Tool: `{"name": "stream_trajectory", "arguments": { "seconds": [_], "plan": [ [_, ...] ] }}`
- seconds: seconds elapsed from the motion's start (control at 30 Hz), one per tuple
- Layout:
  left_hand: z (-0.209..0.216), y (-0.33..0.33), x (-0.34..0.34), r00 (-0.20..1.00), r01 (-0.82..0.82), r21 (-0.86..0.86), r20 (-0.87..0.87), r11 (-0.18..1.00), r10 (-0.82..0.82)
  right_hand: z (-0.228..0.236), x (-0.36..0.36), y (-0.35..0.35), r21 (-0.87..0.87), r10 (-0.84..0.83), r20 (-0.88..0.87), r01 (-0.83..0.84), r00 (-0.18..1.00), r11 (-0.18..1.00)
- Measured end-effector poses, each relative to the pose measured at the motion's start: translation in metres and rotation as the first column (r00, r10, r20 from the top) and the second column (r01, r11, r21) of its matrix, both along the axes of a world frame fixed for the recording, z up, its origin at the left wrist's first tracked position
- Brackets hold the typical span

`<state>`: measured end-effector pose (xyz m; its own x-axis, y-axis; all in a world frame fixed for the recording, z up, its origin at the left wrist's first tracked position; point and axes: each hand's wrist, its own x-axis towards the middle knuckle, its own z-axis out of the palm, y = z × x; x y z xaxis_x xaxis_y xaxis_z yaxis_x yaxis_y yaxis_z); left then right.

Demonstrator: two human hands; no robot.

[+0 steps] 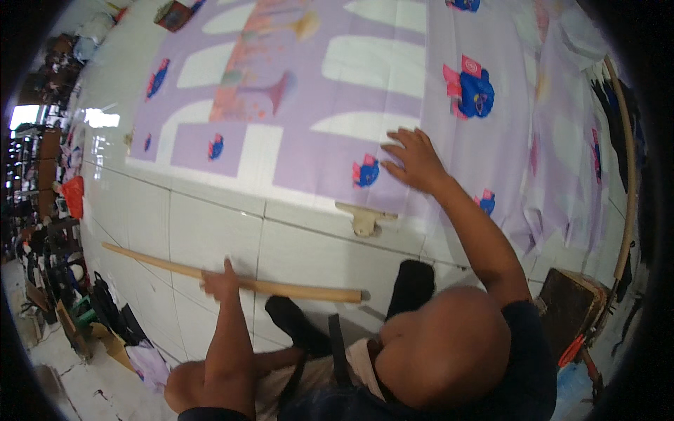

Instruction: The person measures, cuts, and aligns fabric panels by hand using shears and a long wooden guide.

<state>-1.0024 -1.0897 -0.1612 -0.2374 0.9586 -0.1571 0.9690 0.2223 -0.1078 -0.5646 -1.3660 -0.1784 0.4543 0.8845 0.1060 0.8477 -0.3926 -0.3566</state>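
My left hand (222,283) is closed around a long, pale wooden stick (302,289), low over the tiled floor, with one digit pointing away from me. Across the far side spreads a lilac printed fabric sheet (309,165) with white shapes and blue and pink figures. Fingers spread, my right hand (418,161) lies on this sheet near its right part. A wide metal bulldog clip (365,219) sits at the sheet's near edge, between my two hands. To the right of my right hand the fabric is creased and bunched.
White floor tiles (210,217) show between me and the sheet. A brown box-like object (572,309) stands at the right, near a long curved-looking pole (628,175) and orange-handled scissors (572,349). Clutter lines the left, including a red bag (72,195). A small reddish box (173,15) lies far left.
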Motion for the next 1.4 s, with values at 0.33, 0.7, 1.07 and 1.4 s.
{"name": "stream_trajectory", "arguments": {
  "seconds": [0.33,0.7,1.07,1.4],
  "plan": [
    [-0.023,0.022,-0.030,0.711,-0.349,0.208,0.694,0.914,0.114,0.024,-0.018,-0.025,0.212,-0.340,-0.048,0.342,0.939,0.915],
    [0.052,-0.198,0.222,0.058,0.747,0.162,0.950,0.645,-0.306,0.183,-0.101,0.095,0.022,0.256,-0.484,-0.281,0.836,0.959],
    [-0.014,0.002,0.155,0.604,0.243,0.470,0.612,0.849,-0.511,0.104,-0.059,-0.082,-0.215,-0.117,-0.177,0.077,0.977,0.974],
    [-0.037,0.026,0.137,0.625,0.507,0.352,0.479,0.787,-0.617,0.024,-0.089,-0.070,-0.161,-0.180,-0.043,0.171,0.983,0.972]
  ]
}}
